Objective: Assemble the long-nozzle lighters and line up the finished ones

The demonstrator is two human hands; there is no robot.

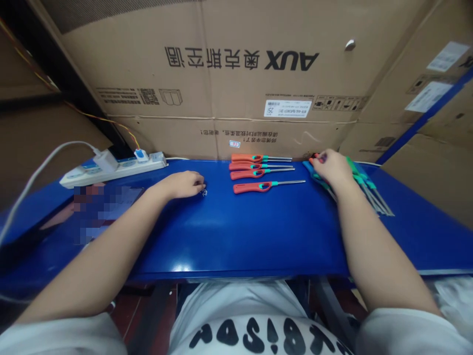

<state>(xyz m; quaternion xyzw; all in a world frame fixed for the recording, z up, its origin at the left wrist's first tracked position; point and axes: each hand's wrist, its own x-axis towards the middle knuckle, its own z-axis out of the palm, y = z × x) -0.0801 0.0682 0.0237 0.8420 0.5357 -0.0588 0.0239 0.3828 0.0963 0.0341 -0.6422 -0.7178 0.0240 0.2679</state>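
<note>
My right hand (333, 170) reaches over a pile at the right of the table, its fingers closed on the handle of a red long-nosed lighter (318, 158). Blue and green long-nosed lighters (364, 180) lie bunched under and beside that hand, their metal tubes pointing toward me. Several red long-nosed lighters (252, 187) with green triggers lie in a column at the middle, tubes pointing right. My left hand (185, 184) rests on the table to their left, fingers curled in, with nothing seen in them. By its fingertips is a small white mark (204, 193).
The blue table (236, 241) backs onto a cardboard wall (221, 98) with printed text. A white power strip (121, 170) with plugged-in cords lies at the back left. Near it is a dark flat item, partly blurred out. A small numbered sticker (234, 144) is on the cardboard.
</note>
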